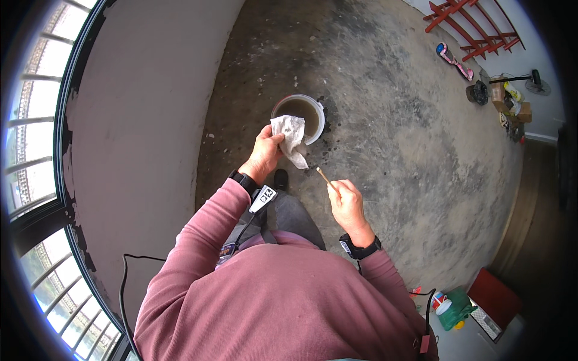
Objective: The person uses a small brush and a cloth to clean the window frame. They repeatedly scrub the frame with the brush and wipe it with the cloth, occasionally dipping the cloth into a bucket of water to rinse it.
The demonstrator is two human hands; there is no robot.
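Pinched between the thumb and fingers of my left hand (267,149) is a damp-looking whitish cloth (291,131), which hangs down over the near rim of a white plastic bucket (321,121). Murky brown water (300,109) stands in the bucket, on the concrete floor. My right hand (347,203), lower and to the right, is closed round a thin wooden stick (326,178) with a pale, rounded tip pointing up and left. The stick and the cloth are apart. What the stick belongs to cannot be told.
A grey wall (144,113) with barred windows (36,122) runs along the left. Dark wet spots mark the floor beside the bucket. Far right are a hoverboard (455,62), a black bin (477,93), cardboard boxes (498,97) and a fan (537,85). A green bag (456,309) lies lower right.
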